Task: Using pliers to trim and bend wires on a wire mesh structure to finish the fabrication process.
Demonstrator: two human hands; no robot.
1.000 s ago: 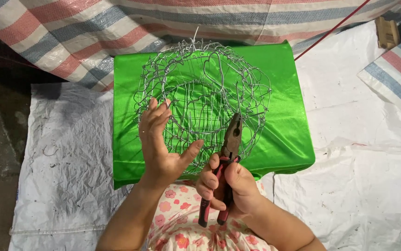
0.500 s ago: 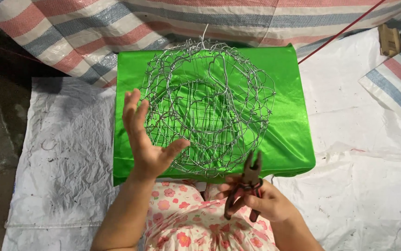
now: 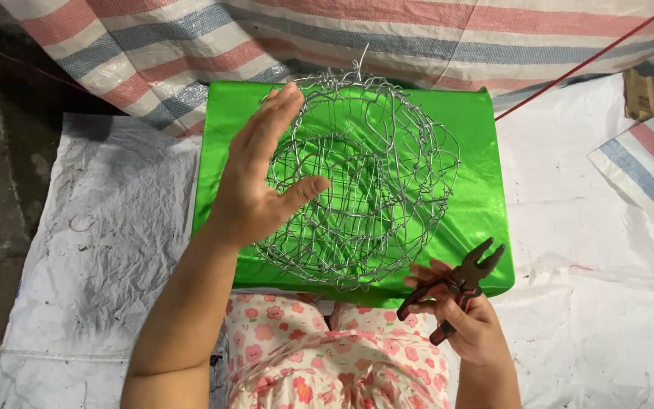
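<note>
A round basket of bent silver wire (image 3: 376,182) rests on a shiny green wrapped box (image 3: 478,151). My left hand (image 3: 259,178) is raised flat against the basket's left side, fingers straight and together, thumb pointing into the mesh. It holds nothing. My right hand (image 3: 467,322) is low at the box's near right corner, closed around a pair of red-handled pliers (image 3: 459,288). The pliers' dark jaws point up and to the right, away from the wire.
A crumpled white sheet (image 3: 107,242) covers the ground on both sides of the box. A red, white and blue striped tarp (image 3: 190,45) lies behind. A thin red cord (image 3: 584,60) runs diagonally at upper right. My floral-clothed lap (image 3: 327,356) is just below the box.
My left hand rose from the basket's lower left to its upper left side and flattened. My right hand drew the pliers back from the wire, down and to the right.
</note>
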